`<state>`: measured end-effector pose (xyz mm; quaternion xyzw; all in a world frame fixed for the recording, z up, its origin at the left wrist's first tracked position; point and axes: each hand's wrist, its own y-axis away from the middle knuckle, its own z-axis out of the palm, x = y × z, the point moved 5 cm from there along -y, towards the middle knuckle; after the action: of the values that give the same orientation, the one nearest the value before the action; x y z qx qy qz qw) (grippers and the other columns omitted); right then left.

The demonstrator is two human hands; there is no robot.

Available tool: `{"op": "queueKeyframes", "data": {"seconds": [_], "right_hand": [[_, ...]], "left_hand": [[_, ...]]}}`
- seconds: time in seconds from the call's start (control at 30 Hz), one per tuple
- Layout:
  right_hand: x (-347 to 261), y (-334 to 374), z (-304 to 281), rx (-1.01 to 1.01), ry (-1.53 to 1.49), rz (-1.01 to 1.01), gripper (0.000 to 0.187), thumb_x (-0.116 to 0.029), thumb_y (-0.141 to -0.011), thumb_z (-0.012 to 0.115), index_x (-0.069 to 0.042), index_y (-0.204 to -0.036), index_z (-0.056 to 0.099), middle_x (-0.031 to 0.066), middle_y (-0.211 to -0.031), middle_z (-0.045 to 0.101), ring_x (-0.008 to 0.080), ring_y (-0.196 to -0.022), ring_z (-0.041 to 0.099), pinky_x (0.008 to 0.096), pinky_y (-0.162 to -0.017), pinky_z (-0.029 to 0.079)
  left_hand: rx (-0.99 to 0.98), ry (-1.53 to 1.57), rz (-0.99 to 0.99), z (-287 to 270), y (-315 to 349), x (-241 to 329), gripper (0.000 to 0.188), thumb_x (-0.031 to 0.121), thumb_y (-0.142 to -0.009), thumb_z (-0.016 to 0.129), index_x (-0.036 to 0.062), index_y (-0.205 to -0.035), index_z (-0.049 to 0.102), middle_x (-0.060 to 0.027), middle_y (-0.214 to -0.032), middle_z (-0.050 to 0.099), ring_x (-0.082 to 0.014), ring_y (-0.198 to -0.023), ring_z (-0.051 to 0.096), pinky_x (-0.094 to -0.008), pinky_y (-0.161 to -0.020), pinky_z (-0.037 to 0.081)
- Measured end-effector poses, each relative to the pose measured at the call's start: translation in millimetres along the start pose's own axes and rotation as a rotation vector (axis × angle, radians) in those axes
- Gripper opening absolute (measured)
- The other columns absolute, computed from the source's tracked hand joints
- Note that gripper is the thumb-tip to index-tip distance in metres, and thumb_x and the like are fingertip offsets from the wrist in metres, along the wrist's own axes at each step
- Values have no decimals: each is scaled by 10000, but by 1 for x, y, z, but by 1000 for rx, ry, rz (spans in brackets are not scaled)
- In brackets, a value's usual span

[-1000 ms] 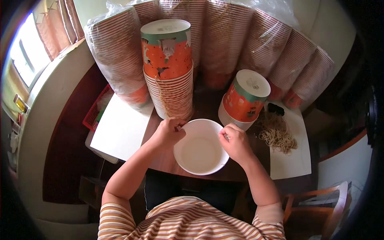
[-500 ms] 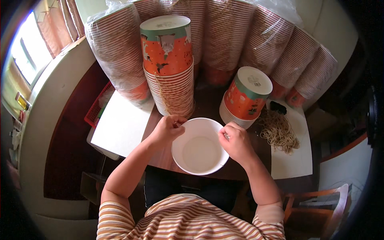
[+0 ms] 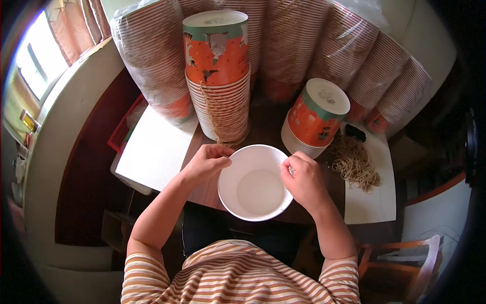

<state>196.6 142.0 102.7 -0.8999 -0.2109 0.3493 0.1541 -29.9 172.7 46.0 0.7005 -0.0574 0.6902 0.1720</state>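
A white paper bucket [image 3: 260, 192] faces me with its round mouth, and its inside is bare. At its upper left rim my left hand [image 3: 206, 163] is closed in a pinch. My right hand [image 3: 304, 178] grips the right side of the rim between thumb and bent fingers. Whether either pinch also holds a bit of cord is too small to tell. Just beyond, a tall stack of upside-down orange and green paper buckets [image 3: 216, 55] stands with twisted cords [image 3: 215, 114] draped down its side. A shorter upside-down stack [image 3: 315, 119] is behind my right hand.
Plastic-wrapped bucket stacks [image 3: 288, 45] line the back of the brown table [image 3: 202, 195]. A tangle of tan cord [image 3: 357, 164] and a small black object [image 3: 355, 133] lie at the right. White sheets [image 3: 154, 149] cover the table's left part. A wooden chair [image 3: 400, 266] stands lower right.
The bucket has tilted slightly, showing more of its right inner wall and bottom. Both hands stay at its rim, the right one shifted slightly right. The whole view has shifted a little.
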Motion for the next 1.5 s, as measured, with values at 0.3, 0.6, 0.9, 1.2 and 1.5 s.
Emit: {"op": "queueKeyframes", "data": {"seconds": [0.3,0.6,0.9,1.2,1.5], "right_hand": [[-5,3,-2,41,21,-4,43,-1,-741,621,0,-746,578,119,-747,568,260,-584,575,340,-518,450],[-4,5,-3,50,15,1,53,-14,-747,623,-2,-744,571,126,-745,566,283,-599,577,353,-534,457],[3,3,1,30,25,5,46,-16,-742,621,2,-746,579,127,-763,581,281,-634,586,353,-556,463],[23,-12,8,-7,-42,-76,56,-37,-761,637,0,-799,618,108,-864,590,247,-737,607,331,-644,488],[-30,-29,40,-213,-168,-159,57,-73,-767,639,-17,-772,627,98,-817,569,243,-712,584,333,-622,462]], "left_hand": [[106,-194,41,-6,0,-7,250,46,-798,604,-85,-1010,630,-49,-847,649,-89,-739,577,-239,-692,477],[209,-637,123,13,-1,23,200,129,-754,606,-45,-832,668,-88,-709,629,-106,-629,573,-275,-573,473],[311,-891,170,22,-8,38,384,325,-787,679,-49,-712,629,-139,-567,590,-216,-508,588,-350,-501,462],[130,-306,106,9,15,8,271,198,-888,551,-38,-983,644,-2,-732,598,-68,-618,509,-221,-567,431],[118,-34,-12,3,28,-2,228,114,-912,515,-62,-1006,625,-37,-765,617,-71,-674,551,-219,-609,467]]}}
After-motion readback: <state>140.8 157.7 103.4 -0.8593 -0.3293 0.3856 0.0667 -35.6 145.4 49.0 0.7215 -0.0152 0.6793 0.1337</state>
